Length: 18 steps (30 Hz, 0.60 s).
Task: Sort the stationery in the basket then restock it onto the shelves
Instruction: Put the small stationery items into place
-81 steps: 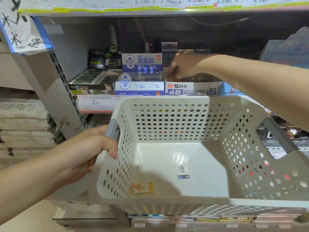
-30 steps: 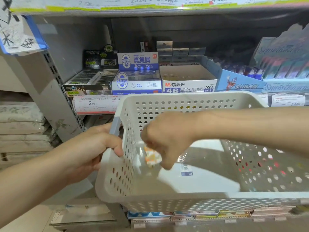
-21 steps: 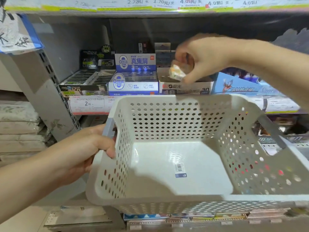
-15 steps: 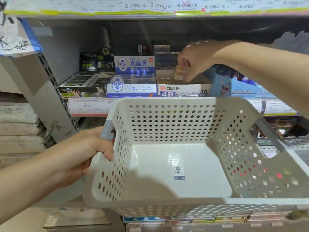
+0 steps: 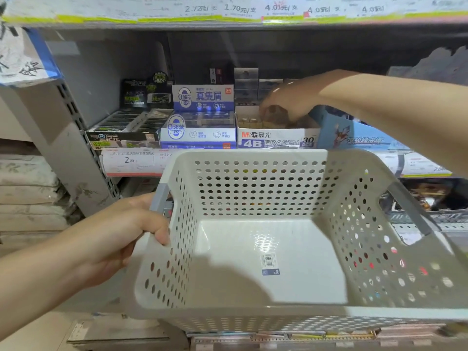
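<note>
Basket held at shelf; eraser box being reached into.

The basket [image 5: 253, 312] is gripped at its handle by the left hand [image 5: 111, 239], fingers [image 5: 159, 231] curled closed. The right hand [image 5: 291, 102] is lowered into the eraser box [image 5: 273, 141]; whether its fingertips pinch an eraser cannot be told.

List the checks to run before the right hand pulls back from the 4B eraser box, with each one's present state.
1. Right hand over the 4B eraser box: ok.
2. Eraser released from the fingers: cannot tell.
3. Basket free of stationery, only a barcode sticker on its floor: ok.
4. Left hand gripping the basket's handle: ok.
5. Erasers in the box sitting in tidy rows: cannot tell.
</note>
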Each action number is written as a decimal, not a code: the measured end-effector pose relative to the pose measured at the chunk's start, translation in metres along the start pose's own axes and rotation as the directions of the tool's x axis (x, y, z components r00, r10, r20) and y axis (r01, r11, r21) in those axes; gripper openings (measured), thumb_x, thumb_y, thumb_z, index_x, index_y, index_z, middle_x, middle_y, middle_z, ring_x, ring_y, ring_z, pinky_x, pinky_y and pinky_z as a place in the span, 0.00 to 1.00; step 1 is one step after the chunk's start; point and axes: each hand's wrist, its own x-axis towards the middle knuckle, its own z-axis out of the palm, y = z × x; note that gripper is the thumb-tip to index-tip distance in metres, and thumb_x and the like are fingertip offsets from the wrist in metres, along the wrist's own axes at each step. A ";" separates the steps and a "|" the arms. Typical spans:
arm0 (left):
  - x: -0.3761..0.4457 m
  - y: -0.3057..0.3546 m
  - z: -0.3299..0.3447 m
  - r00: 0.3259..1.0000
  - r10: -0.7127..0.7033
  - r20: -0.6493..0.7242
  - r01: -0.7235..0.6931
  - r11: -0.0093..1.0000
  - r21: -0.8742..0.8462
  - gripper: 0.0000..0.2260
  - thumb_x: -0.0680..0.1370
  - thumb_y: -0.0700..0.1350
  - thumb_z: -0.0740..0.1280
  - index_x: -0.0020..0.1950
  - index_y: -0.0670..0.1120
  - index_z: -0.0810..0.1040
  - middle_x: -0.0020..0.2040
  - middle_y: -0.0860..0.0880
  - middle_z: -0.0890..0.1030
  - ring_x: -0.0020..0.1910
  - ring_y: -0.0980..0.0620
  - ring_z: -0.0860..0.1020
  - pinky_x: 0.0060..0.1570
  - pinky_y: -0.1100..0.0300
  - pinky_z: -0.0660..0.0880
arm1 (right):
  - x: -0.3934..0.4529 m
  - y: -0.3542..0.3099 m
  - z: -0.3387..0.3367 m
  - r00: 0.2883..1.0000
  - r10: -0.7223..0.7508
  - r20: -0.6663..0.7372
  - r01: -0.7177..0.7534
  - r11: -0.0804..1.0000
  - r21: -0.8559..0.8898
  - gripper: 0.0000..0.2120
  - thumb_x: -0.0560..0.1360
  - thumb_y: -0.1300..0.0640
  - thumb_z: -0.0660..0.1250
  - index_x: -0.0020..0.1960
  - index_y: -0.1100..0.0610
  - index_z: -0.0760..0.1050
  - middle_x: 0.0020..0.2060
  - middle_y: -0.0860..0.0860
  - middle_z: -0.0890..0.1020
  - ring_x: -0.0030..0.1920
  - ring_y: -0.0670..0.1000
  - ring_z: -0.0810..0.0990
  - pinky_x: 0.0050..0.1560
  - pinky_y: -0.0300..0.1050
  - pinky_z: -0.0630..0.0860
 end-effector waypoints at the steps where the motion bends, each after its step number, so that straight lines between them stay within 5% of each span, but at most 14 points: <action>1: 0.000 0.000 0.000 1.000 -0.001 -0.002 0.001 1.000 -0.001 0.24 0.54 0.34 0.62 0.45 0.51 0.84 0.46 0.36 0.84 0.39 0.37 0.81 0.48 0.43 0.67 | 0.000 0.001 0.000 1.000 0.005 -0.006 -0.004 0.999 0.041 0.20 0.72 0.53 0.70 0.63 0.56 0.73 0.56 0.53 0.78 0.49 0.56 0.77 0.51 0.47 0.76; 7: 0.001 0.004 0.004 0.999 -0.028 -0.033 0.028 1.000 -0.008 0.29 0.48 0.35 0.66 0.46 0.51 0.84 0.43 0.38 0.85 0.37 0.38 0.82 0.51 0.40 0.69 | 0.000 0.005 0.009 1.000 -0.011 0.017 0.008 0.992 0.130 0.16 0.74 0.50 0.66 0.58 0.57 0.78 0.53 0.59 0.80 0.44 0.55 0.73 0.53 0.52 0.74; 18: -0.002 0.004 0.006 0.999 -0.031 -0.021 0.031 0.999 -0.009 0.23 0.55 0.34 0.62 0.43 0.52 0.85 0.44 0.38 0.85 0.37 0.39 0.81 0.49 0.43 0.67 | 0.006 0.001 0.022 0.998 -0.015 -0.062 0.025 0.987 0.160 0.12 0.75 0.55 0.65 0.57 0.56 0.78 0.49 0.54 0.81 0.43 0.52 0.75 0.48 0.48 0.75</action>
